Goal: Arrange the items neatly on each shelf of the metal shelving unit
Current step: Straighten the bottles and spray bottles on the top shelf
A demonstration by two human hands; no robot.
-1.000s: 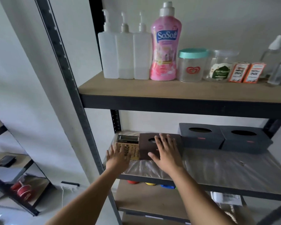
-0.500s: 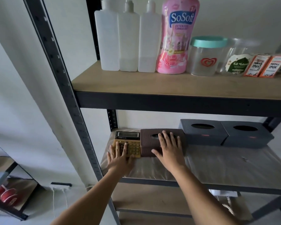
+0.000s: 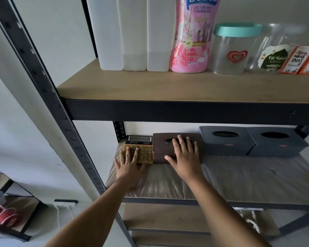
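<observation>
On the middle shelf (image 3: pixel 239 182) a yellow calculator (image 3: pixel 144 150) lies at the back left. My left hand (image 3: pixel 130 164) rests flat on its keys with fingers straight. Right beside it sits a brown tissue box (image 3: pixel 161 148), and my right hand (image 3: pixel 185 157) lies flat on its top and front, fingers spread. Two grey tissue boxes (image 3: pixel 223 141) (image 3: pixel 275 143) stand in a row to the right of the brown one, against the wall.
The upper shelf (image 3: pixel 168 86) carries three white bottles (image 3: pixel 134 36), a pink detergent bottle (image 3: pixel 191 41), a teal-lidded jar (image 3: pixel 234 50), a clear jar (image 3: pixel 275 52) and two orange ink packs (image 3: pixel 300 59). A black upright (image 3: pixel 48 97) runs at the left. Lower shelves show below.
Both hands have slid the calculator and the brown box further back toward the wall. The camera has moved closer and lower toward the shelving.
</observation>
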